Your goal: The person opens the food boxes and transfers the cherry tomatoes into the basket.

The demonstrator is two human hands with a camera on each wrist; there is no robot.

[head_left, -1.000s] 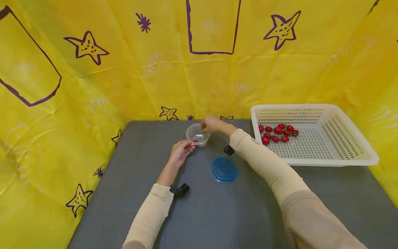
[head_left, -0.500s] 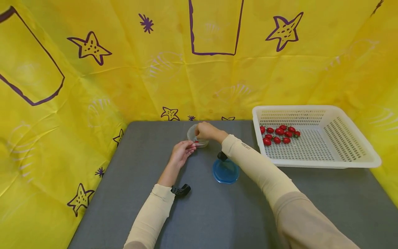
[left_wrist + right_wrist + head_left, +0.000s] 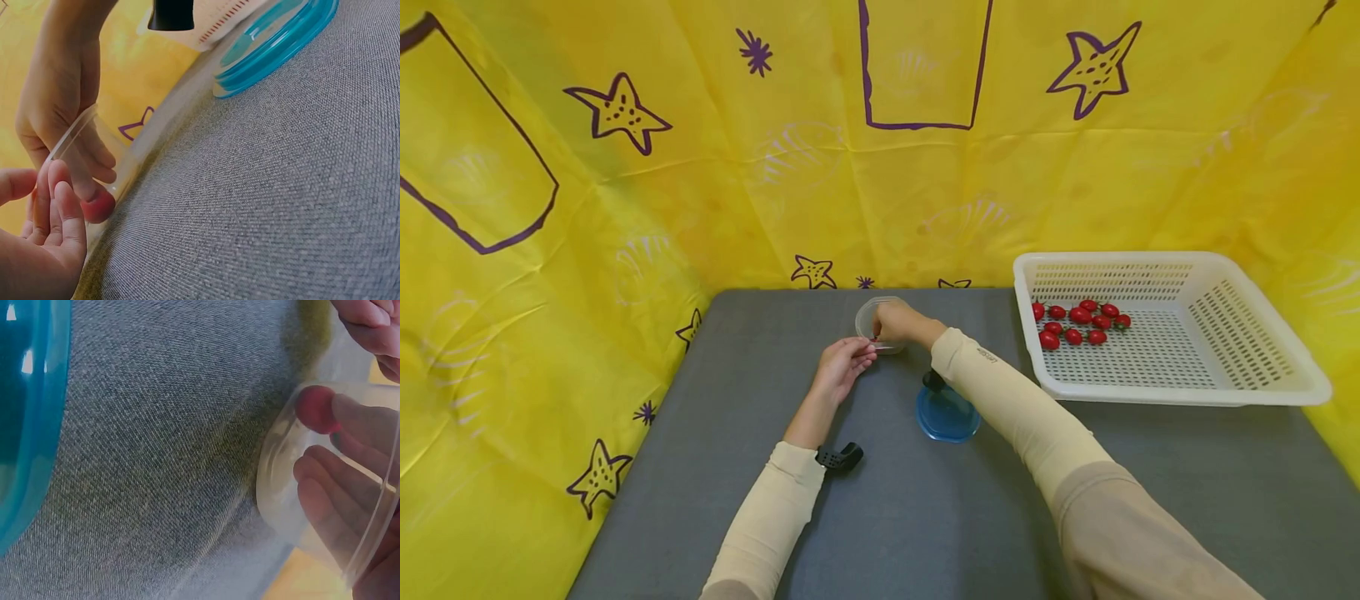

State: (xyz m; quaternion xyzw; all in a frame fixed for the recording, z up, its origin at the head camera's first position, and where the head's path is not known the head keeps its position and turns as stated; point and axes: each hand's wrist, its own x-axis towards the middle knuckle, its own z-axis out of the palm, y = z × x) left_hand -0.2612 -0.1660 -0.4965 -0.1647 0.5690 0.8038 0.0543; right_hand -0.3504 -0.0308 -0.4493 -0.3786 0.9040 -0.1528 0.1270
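Note:
A small clear plastic container [image 3: 865, 313] stands near the back of the table. My left hand [image 3: 841, 368] holds its near-left rim, thumb and fingers at the edge. Inside it, my right hand [image 3: 901, 322] reaches down with bent fingers. In the right wrist view, thumb and index finger pinch a red cherry tomato [image 3: 314, 409] low against the container wall, its green stem end by the fingertips. The left wrist view shows the same cherry tomato [image 3: 100, 206] under a fingertip, behind the clear wall. A round blue lid [image 3: 946, 422] lies on the table, partly under the right wrist's camera.
At the right, a white perforated basket [image 3: 1180, 393] contains several cherry tomatoes [image 3: 1080, 316], gathered at its left side. The grey table [image 3: 910, 517] meets a yellow patterned cloth [image 3: 715, 200] behind and at the sides.
From the container's right rim, my right hand has moved left and down into it, reaching the cherry tomato. The left hand stays at the rim. The head view has shifted slightly.

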